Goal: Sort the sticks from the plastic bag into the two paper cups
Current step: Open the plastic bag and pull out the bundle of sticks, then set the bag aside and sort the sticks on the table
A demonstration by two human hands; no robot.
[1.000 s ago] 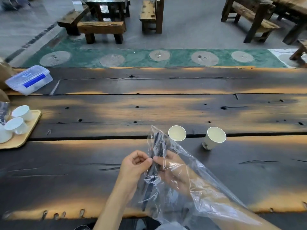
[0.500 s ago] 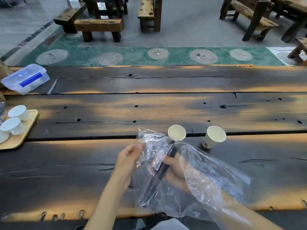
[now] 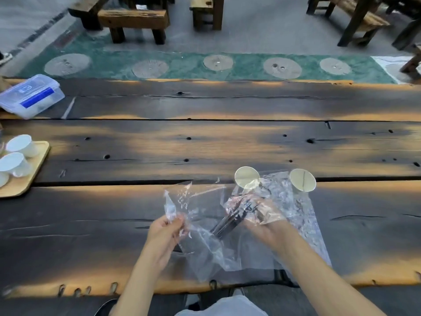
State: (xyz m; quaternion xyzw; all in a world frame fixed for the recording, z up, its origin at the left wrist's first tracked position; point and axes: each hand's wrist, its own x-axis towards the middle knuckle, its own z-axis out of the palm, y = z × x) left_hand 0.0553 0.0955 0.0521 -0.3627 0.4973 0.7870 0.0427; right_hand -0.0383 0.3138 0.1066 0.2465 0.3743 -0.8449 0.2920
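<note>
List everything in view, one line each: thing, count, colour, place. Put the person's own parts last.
plastic bag: one, clear, spread on the near plank in front of the cups
sticks: a bundle, dark, inside the bag
paper cups: two, white, at the gap between planks; the right one seems to hold a thin stick
table: one, dark wooden planks
storage box: one, clear with blue label, far left
tray: one, light wood, left edge
small cups: about three, white, on the tray
benches: several, dark wood, beyond the table
left hand: pinching the bag's edge
right hand: inside the bag, holding the sticks
</note>
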